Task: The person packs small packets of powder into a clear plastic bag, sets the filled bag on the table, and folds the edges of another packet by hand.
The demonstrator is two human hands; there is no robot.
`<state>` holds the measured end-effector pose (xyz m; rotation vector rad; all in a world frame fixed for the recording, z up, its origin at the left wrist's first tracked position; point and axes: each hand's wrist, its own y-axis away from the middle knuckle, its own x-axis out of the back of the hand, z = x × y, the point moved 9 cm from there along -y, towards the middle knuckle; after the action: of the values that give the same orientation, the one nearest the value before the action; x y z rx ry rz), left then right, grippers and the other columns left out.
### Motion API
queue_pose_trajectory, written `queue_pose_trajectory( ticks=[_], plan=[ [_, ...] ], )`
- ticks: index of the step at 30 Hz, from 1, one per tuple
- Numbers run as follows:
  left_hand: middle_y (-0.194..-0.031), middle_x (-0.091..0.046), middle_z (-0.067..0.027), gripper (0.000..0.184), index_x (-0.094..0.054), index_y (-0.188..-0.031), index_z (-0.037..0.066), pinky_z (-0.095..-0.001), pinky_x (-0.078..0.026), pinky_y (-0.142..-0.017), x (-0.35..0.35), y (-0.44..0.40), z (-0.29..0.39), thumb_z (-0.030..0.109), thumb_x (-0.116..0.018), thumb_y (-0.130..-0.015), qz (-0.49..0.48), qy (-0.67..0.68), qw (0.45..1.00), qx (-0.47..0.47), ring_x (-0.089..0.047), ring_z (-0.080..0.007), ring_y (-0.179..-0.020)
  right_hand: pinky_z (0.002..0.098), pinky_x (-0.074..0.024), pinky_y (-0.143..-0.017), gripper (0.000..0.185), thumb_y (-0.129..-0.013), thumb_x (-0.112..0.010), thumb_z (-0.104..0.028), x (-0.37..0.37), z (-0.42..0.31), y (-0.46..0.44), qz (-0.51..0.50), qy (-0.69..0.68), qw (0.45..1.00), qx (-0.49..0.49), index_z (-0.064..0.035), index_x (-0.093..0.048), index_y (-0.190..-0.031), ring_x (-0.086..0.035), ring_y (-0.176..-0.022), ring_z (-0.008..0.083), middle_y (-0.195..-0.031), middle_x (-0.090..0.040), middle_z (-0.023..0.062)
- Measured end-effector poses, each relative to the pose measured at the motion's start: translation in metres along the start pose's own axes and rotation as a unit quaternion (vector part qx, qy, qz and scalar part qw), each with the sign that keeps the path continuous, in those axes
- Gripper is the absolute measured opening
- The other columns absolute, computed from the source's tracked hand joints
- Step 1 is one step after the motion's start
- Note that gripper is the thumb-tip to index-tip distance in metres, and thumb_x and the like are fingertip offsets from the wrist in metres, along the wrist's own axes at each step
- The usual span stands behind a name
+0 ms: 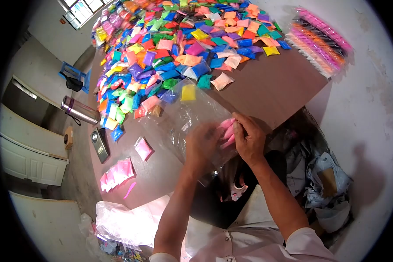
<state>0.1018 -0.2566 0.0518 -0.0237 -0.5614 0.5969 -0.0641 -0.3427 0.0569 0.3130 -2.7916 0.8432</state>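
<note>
My right hand (251,140) is closed on a bunch of small pink packets (226,132), thumb and fingers pinching their right side. My left hand (200,146) is just left of them, smeared by motion, so its grip does not show. A large clear plastic bag (179,126) spreads from around my hands over the table edge. A yellow packet (188,92) shows at the bag's far end; whether it lies inside or beneath I cannot tell. To the left, a single pink packet (143,149) and a row of pink packets (118,174) lie on the table.
A large heap of colourful packets (161,56) covers the far side of the brown table (266,94). Bundled strips (318,41) lie at the back right. A steel flask (80,110) and a phone (100,145) sit left. White plastic (129,220) lies near me; crumpled bags (327,183) fill the right.
</note>
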Motion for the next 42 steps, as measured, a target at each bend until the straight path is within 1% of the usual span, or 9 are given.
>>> queue_pose_trajectory(
  ticks=[6, 12, 17, 20, 23, 28, 30, 34, 42],
  plan=[
    [-0.087, -0.074, -0.0111, 0.02, -0.077, -0.103, -0.001, -0.0326, -0.057, -0.072, 0.002, 0.002, 0.006, 0.011, -0.082, -0.088, 0.034, 0.016, 0.999, -0.037, -0.072, -0.0177, -0.078, 0.0381, -0.0578, -0.083, 0.02, -0.098, -0.067, -0.01, 0.0, -0.001, 0.001, 0.006, -0.011, 1.0, 0.0, -0.0025, -0.075, -0.115, -0.074, -0.095, 0.0323, -0.103, -0.075, 0.017],
    [-0.088, -0.075, -0.0069, 0.019, -0.076, -0.107, 0.002, -0.029, -0.055, -0.07, 0.019, 0.017, -0.001, 0.005, -0.079, -0.089, -0.026, 0.113, 0.991, 0.068, -0.069, -0.0133, -0.075, 0.0373, -0.0577, -0.083, 0.021, -0.097, -0.067, -0.008, -0.001, 0.003, 0.003, 0.003, 0.007, 1.0, 0.009, -0.0022, -0.075, -0.116, -0.074, -0.094, 0.0311, -0.103, -0.076, 0.0166],
    [-0.099, -0.077, -0.014, 0.016, -0.075, -0.108, 0.003, -0.0321, -0.058, -0.068, 0.133, 0.029, -0.037, 0.008, -0.075, -0.093, 0.107, -0.109, 0.988, 0.018, -0.075, -0.0221, -0.075, 0.0365, -0.0579, -0.084, 0.022, -0.097, -0.067, -0.008, -0.001, 0.004, 0.004, 0.011, -0.007, 1.0, 0.006, -0.002, -0.075, -0.116, -0.074, -0.095, 0.0301, -0.104, -0.076, 0.0163],
    [-0.112, -0.074, -0.0191, 0.028, -0.075, -0.113, 0.005, -0.0453, -0.056, -0.089, 0.197, 0.03, -0.061, 0.021, -0.074, -0.091, 0.155, -0.363, 0.918, 0.035, -0.072, -0.0387, -0.103, 0.0364, -0.0581, -0.084, 0.022, -0.098, -0.066, -0.009, 0.0, 0.0, 0.002, 0.013, 0.003, 1.0, 0.019, -0.0018, -0.075, -0.116, -0.075, -0.095, 0.0305, -0.105, -0.076, 0.0165],
    [-0.113, -0.074, -0.0192, 0.032, -0.074, -0.116, 0.004, -0.0465, -0.056, -0.091, 0.217, 0.032, -0.11, 0.024, -0.075, -0.09, 0.107, -0.376, 0.918, 0.065, -0.071, -0.0398, -0.106, 0.0369, -0.0584, -0.084, 0.022, -0.098, -0.066, -0.009, -0.001, 0.0, 0.002, 0.01, -0.01, 1.0, 0.008, -0.0017, -0.075, -0.116, -0.075, -0.096, 0.0311, -0.105, -0.076, 0.0167],
    [-0.096, -0.073, -0.0115, 0.035, -0.073, -0.113, -0.002, -0.0346, -0.058, -0.078, 0.221, 0.041, -0.118, 0.017, -0.083, -0.085, 0.081, -0.194, 0.969, 0.129, -0.071, -0.0221, -0.084, 0.0374, -0.0584, -0.085, 0.022, -0.097, -0.067, -0.01, 0.002, -0.003, 0.002, 0.012, 0.011, 1.0, 0.018, -0.0022, -0.076, -0.115, -0.075, -0.096, 0.0312, -0.104, -0.076, 0.0163],
    [-0.085, -0.067, -0.003, 0.027, -0.073, -0.108, -0.003, -0.0252, -0.052, -0.063, 0.22, 0.048, -0.119, 0.012, -0.083, -0.087, 0.076, -0.06, 0.986, 0.133, -0.061, -0.0091, -0.07, 0.0374, -0.0583, -0.085, 0.021, -0.097, -0.067, -0.01, 0.003, 0.0, 0.001, 0.011, 0.017, 1.0, 0.009, -0.0026, -0.076, -0.115, -0.075, -0.096, 0.0312, -0.104, -0.076, 0.0163],
    [-0.074, -0.064, 0.0017, 0.01, -0.073, -0.101, 0.003, -0.0196, -0.04, -0.047, 0.204, 0.057, -0.08, 0.01, -0.077, -0.096, 0.1, 0.149, 0.973, 0.145, -0.053, -0.0024, -0.057, 0.0374, -0.0579, -0.085, 0.021, -0.096, -0.068, -0.011, 0.0, -0.002, 0.003, 0.013, 0.034, 0.999, 0.035, -0.0033, -0.076, -0.113, -0.074, -0.096, 0.031, -0.104, -0.076, 0.0157],
    [-0.083, -0.07, -0.0023, 0.014, -0.072, -0.102, 0.002, -0.0242, -0.053, -0.061, 0.071, 0.027, -0.067, 0.015, -0.076, -0.097, 0.058, 0.226, 0.959, 0.162, -0.065, -0.008, -0.072, 0.0375, -0.058, -0.084, 0.02, -0.096, -0.069, -0.01, 0.001, 0.001, 0.002, 0.003, 0.0, 1.0, -0.009, -0.0039, -0.076, -0.113, -0.074, -0.095, 0.0314, -0.104, -0.076, 0.0154]
  ],
)
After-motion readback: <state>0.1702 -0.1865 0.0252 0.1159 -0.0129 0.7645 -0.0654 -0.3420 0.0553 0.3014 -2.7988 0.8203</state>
